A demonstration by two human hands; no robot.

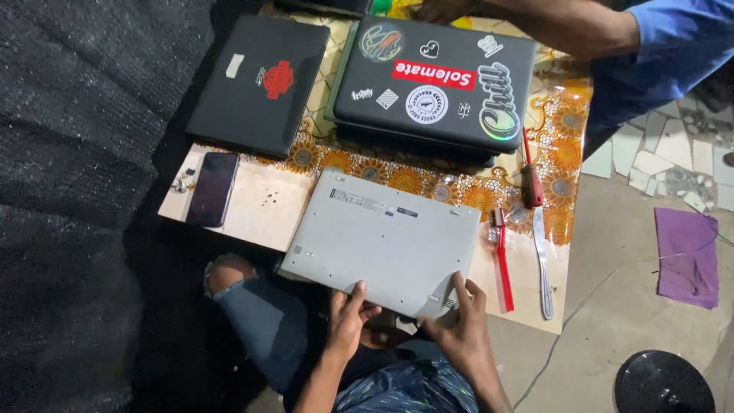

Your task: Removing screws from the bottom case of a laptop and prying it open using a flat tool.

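Silver laptop (382,241) lies underside up on the worktop (264,206), overhanging its near edge. Left hand (348,313) and right hand (459,325) both clamp that near edge, thumbs on top. Red brush (501,260) just beside it at 3 o'clock, phone (212,188) at 9, two black laptops (260,84) at 12.
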